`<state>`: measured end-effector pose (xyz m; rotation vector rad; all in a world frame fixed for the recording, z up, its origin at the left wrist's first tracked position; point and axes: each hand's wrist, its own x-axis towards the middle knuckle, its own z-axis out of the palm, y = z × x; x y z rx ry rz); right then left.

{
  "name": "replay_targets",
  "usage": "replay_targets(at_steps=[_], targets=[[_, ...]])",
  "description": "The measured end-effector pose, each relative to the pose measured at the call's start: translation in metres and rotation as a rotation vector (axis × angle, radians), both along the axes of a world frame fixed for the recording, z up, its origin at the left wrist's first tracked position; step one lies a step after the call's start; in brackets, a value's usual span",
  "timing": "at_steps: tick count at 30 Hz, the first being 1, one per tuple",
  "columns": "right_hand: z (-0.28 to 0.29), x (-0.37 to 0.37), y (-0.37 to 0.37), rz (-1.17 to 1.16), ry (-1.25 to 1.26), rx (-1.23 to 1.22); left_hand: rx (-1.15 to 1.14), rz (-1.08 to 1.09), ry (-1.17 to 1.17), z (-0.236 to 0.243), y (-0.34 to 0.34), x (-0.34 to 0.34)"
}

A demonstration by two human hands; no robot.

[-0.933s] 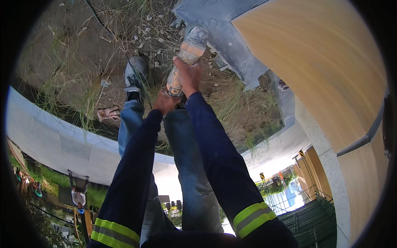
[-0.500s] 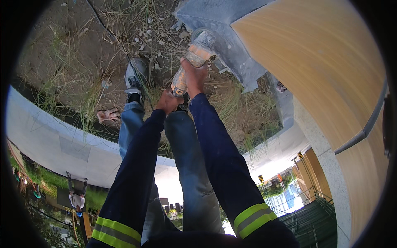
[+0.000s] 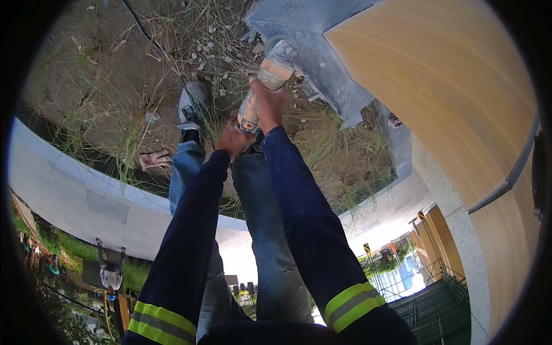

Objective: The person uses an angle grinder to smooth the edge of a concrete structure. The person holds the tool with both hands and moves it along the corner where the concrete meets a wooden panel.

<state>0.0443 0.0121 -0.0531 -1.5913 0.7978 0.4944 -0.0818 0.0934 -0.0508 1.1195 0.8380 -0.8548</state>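
Note:
Both my hands are closed around an angle grinder (image 3: 276,69), a dusty yellow and grey tool. My left hand (image 3: 234,141) wraps the rear end of its body, close to my knee. Farther forward, my right hand (image 3: 269,106) grips the body just behind the grinder's head. The disc end points away from me, at the edge of a grey stone slab (image 3: 322,57). Whether the disc touches the slab I cannot tell. Part of the grinder's body is hidden under my fingers.
A dark cable (image 3: 141,26) runs over the soil past my shoe (image 3: 194,103). A soiled glove (image 3: 155,160) lies among dry grass. Stone chips (image 3: 210,46) are scattered near the slab. A large tan curved panel (image 3: 437,75) rises at the right. Another person (image 3: 110,276) is far off at lower left.
The view has shifted slightly, so the ground and slab appear a little to the right. Both hands keep their grip on the angle grinder, which stays at nearly the same place by the slab.

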Motion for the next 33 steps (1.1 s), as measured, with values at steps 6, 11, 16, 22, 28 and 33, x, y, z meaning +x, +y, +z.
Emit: replay_targets(at_steps=[6, 11, 16, 22, 28, 33], targets=[[-0.001, 0.003, 0.019, 0.122, 0.001, -0.021, -0.009, 0.153, -0.015, -0.011, 0.005, -0.013], [0.002, 0.016, 0.03, 0.094, 0.009, 0.014, -0.012, 0.21, 0.019, -0.011, 0.01, 0.003], [-0.003, 0.005, 0.002, -0.018, 0.038, -0.025, 0.003, -0.069, 0.031, -0.003, 0.009, 0.007], [0.004, 0.002, 0.012, 0.025, 0.029, 0.026, -0.002, 0.035, 0.014, -0.001, 0.01, -0.003], [-0.006, 0.015, 0.043, 0.168, -0.049, -0.008, 0.0, 0.183, -0.008, -0.02, 0.027, -0.003], [-0.006, 0.003, 0.026, 0.006, 0.008, 0.019, -0.013, 0.036, 0.058, -0.008, 0.023, 0.001]])
